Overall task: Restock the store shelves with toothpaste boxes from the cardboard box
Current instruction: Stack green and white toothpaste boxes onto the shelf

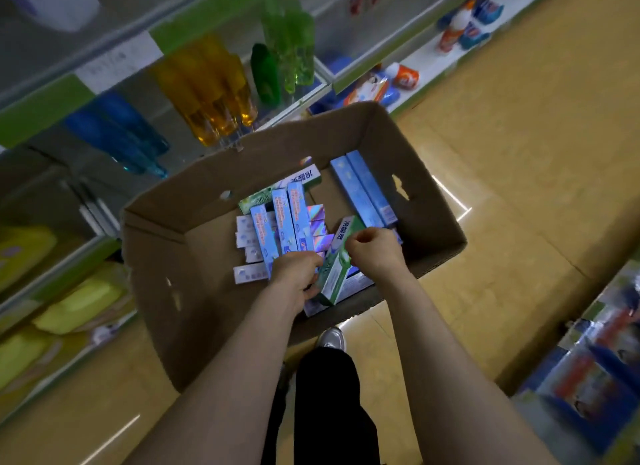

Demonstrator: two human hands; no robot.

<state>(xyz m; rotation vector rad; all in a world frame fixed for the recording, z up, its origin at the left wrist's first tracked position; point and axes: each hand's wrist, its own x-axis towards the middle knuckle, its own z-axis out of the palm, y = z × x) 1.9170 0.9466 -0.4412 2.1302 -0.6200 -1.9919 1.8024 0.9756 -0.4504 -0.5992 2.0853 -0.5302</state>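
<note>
We see both hands inside cardboard box (194, 243), beside shelves (41, 108). Left hand (296, 274): fingers curled round lower end of green toothpaste box (337, 264). Right hand (375, 251): fingers pinch its upper part. Green box tilted, resting on pile. Plenty left: blue toothpaste boxes (363, 187) at far side, mixed heap (287, 219) in middle. We judge restocking far from finished. Near shelves show bottles, no toothpaste slot.
</note>
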